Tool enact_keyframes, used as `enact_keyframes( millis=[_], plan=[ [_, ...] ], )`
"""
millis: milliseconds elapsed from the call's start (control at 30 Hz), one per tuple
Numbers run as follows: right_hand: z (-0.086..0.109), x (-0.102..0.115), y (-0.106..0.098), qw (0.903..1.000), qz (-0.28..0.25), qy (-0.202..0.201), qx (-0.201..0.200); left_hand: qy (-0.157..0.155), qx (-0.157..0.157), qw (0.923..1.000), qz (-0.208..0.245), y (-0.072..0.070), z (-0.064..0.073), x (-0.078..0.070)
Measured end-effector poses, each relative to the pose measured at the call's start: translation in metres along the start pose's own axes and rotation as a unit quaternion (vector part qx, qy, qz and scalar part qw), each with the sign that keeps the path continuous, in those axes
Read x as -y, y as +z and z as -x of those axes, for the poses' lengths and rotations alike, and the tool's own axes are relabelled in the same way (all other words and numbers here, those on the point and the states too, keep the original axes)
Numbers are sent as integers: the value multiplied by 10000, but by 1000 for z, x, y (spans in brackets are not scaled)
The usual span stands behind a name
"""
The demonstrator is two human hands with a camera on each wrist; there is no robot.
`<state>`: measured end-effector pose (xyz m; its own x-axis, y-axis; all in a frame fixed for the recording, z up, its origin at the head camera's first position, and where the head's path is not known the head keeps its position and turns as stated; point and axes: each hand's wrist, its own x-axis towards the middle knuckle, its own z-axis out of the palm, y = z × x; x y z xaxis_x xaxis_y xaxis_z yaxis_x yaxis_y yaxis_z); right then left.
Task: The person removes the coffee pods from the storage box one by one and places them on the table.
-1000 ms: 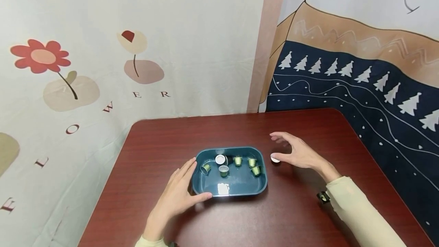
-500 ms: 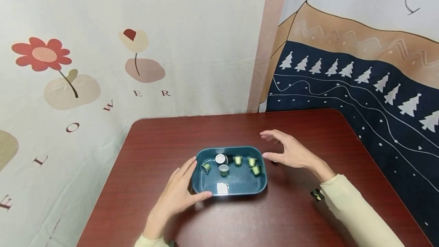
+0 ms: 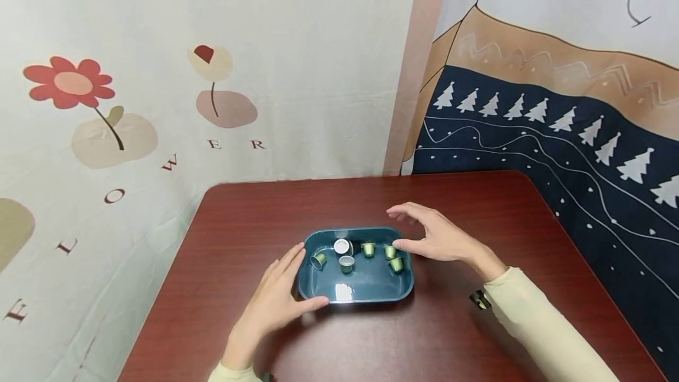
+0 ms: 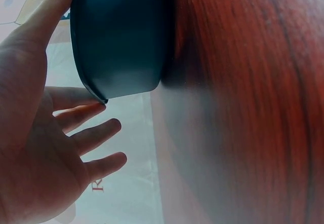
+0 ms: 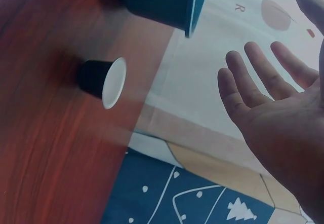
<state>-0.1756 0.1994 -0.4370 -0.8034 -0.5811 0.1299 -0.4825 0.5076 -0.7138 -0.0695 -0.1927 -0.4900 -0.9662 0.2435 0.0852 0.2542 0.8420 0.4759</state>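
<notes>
A teal tray (image 3: 371, 289) lies on the table, holding several green coffee capsules (image 3: 368, 250) and a white-lidded one (image 3: 342, 246) near its back. My left hand (image 3: 276, 296) is at the tray's left end, thumb on the near rim and straight fingers along the left side. In the left wrist view, the fingers (image 4: 96, 137) are spread, the index at the tray's rim. My right hand (image 3: 440, 236) hovers over the tray's right end, fingers spread and holding nothing. A black coffee capsule with a white lid (image 5: 103, 82) stands on the table beside the tray; the right hand hides it in the head view.
The dark red wooden table (image 3: 254, 211) has rounded far corners. Behind it hang a pale cloth (image 3: 318, 75) with flower prints and a navy cloth (image 3: 504, 134) with white trees. A dark wrist device (image 3: 480, 300) sits under the right sleeve.
My right hand has moved left, from beside the white-lidded capsule on the table to over the tray's right edge. The left hand and the tray stay in place.
</notes>
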Motion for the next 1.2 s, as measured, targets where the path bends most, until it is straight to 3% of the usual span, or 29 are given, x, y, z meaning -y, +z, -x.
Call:
enact_keyframes(
  millis=[233,1200],
  plan=[
    [-9,10,4,9993,111,-344,134,-21,-4,10000,2,-1,1,-1],
    [-37,31,27,9945,54,-617,847,-86,42,10000,-23,-1,0,0]
  ],
)
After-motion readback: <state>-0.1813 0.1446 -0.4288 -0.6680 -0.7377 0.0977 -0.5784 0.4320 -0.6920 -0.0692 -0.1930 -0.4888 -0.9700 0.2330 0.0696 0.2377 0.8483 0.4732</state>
